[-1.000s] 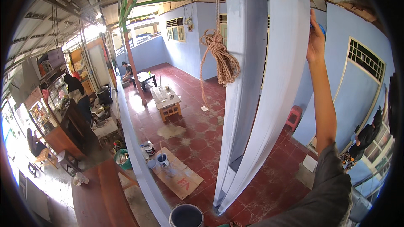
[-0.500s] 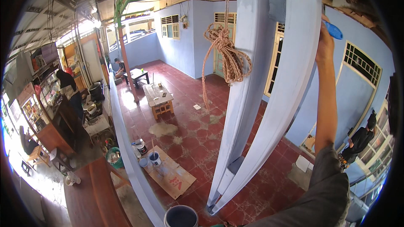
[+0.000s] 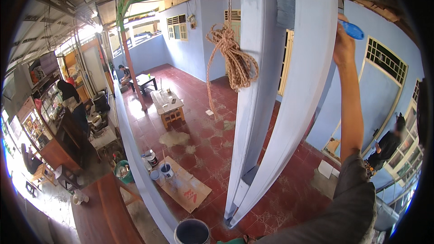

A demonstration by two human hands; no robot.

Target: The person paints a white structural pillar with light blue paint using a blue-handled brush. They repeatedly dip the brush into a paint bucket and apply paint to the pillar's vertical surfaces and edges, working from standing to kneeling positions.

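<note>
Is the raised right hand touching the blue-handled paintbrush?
Touching: the head view shows the right hand wrapped round the blue-handled paintbrush, its handle end sticking out beyond the fingers.

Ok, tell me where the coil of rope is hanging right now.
In the head view the coil of rope hangs upper centre, just left of the pale blue painted boards, above the red tiled floor.
</note>
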